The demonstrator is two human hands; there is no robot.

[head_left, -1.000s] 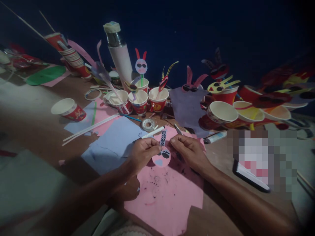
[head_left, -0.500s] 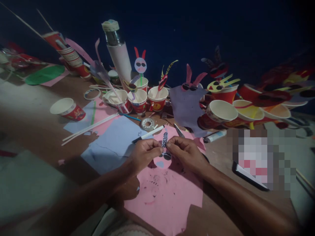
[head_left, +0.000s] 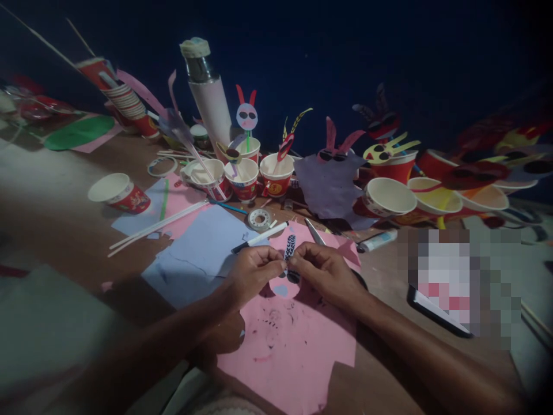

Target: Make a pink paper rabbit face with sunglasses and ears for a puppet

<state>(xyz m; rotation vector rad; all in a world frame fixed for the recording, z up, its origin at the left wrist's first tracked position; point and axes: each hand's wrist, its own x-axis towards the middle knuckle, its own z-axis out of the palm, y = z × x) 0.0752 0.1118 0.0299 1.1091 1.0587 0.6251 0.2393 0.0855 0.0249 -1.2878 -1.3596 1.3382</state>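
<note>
Fingertips of my left hand [head_left: 259,268] and my right hand [head_left: 324,268] meet, pinched, at the base of a narrow paper ear [head_left: 290,245] with black markings. Just below them is a round pink paper face [head_left: 283,289] with dark eye ovals and a pale blue patch. My fingers partly hide the join between ear and face. Beneath my hands lies a marked pink paper sheet [head_left: 294,346] with cut edges. A white marker [head_left: 263,235] with a black end lies beyond my left hand, and scissors [head_left: 315,230] show beyond my right.
Blue paper [head_left: 194,253] and white sticks [head_left: 159,226] lie to the left. A tape roll [head_left: 259,219] sits ahead, before several paper cups [head_left: 242,184] with paper faces on sticks. A flask [head_left: 211,109] stands behind; a phone-like object [head_left: 440,314] lies right.
My hands stay pinched at the ear's base, with only slight finger movement. The purple sheet at the back has shifted and its lower edge now spreads toward the right.
</note>
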